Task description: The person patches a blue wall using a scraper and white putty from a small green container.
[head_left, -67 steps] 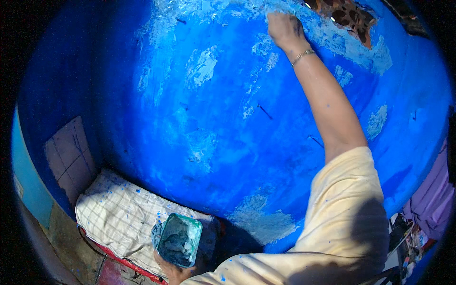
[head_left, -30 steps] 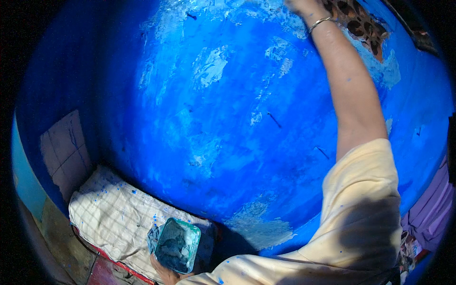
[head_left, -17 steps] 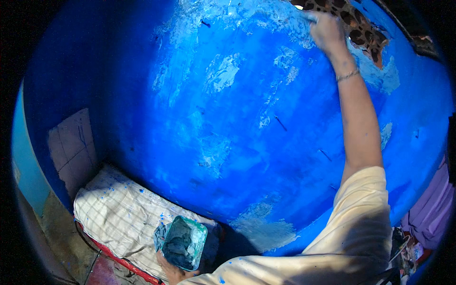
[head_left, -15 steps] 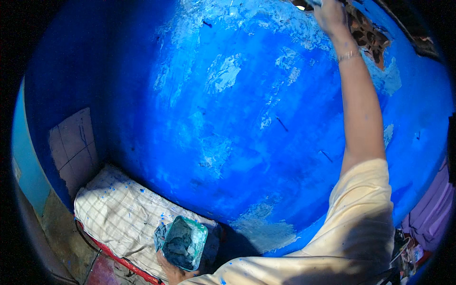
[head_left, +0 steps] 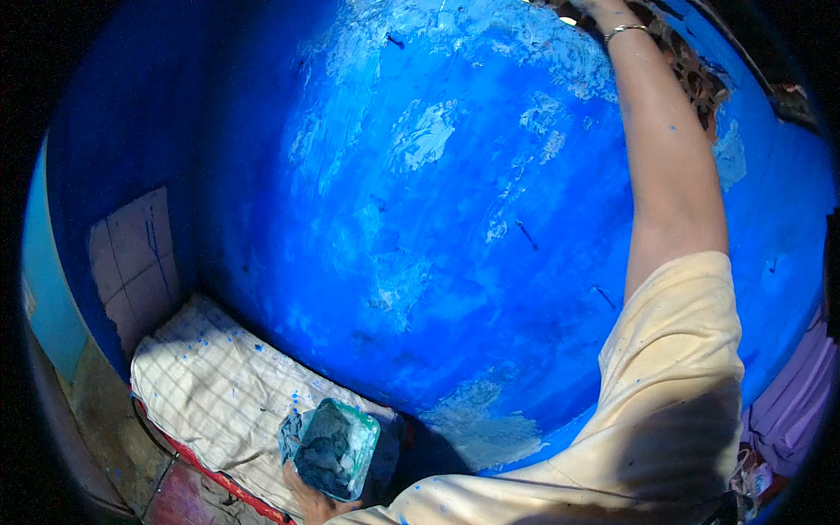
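Observation:
At the lower middle, my left hand (head_left: 317, 504) is closed around the near left side of a green rectangular plastic tub (head_left: 337, 448). Its inner walls are smeared with pale and dark bluish-green paint. A crumpled grey-blue rag (head_left: 290, 436) sticks out beside the tub, next to my fingers. My right arm reaches high up to the top right, a bracelet at its wrist. Only the back part of my right hand (head_left: 605, 10) shows, since the upper edge cuts off its fingers. It is close to the top of the blue wall (head_left: 490, 289).
Paint-spotted, checked white cloth (head_left: 229, 398) covers a low, long surface with a red edge along the wall's foot. Nails (head_left: 525, 234) jut from the wall, which has rough pale patches. Brown openwork (head_left: 691, 74) sits at upper right; purple fabric (head_left: 792, 394) hangs at the right.
My right hand has moved farther up, so its fingers and the light-blue thing seen at them have left the picture. The left hand keeps the tub in nearly the same place.

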Available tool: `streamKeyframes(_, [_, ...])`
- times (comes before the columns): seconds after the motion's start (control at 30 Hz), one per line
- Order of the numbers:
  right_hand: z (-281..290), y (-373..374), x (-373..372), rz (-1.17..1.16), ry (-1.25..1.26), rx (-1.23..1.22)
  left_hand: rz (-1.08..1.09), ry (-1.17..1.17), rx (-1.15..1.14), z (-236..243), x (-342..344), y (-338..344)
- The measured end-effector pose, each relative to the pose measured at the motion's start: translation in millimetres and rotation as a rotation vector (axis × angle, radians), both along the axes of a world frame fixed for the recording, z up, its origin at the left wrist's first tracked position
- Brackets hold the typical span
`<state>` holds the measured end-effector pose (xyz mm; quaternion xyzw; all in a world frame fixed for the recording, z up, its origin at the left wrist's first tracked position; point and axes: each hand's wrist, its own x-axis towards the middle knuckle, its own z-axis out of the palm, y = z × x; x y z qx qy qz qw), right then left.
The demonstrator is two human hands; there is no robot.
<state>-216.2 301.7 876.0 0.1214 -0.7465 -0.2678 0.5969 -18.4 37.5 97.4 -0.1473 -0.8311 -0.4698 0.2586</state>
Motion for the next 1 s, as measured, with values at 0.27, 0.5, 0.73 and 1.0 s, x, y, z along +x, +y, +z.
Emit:
streamKeyframes(0.27, [-147.3, 8.3, -27.9, -0.329, -0.100, 0.119, 0.019, 0.002, 0.005, 0.1, 1.2, -5.3])
streamKeyframes(0.5, [-36.1, 17.9, -24.6, -0.108, 0.048, 0.303, -0.010, 0.036, 0.032, -0.5, -5.4, 2.8])
streamKeyframes(0.73, [-184.1, -33.9, -70.8, -0.208, -0.179, 0.238, 0.054, 0.012, 0.008, 2.0, 1.7, -7.1])
streamKeyframes(1.0, [-114.6, -20.3, -122.2, -0.024, 0.202, 0.297, 0.029, 0.036, 0.002, 1.4, -10.5, -2.9])
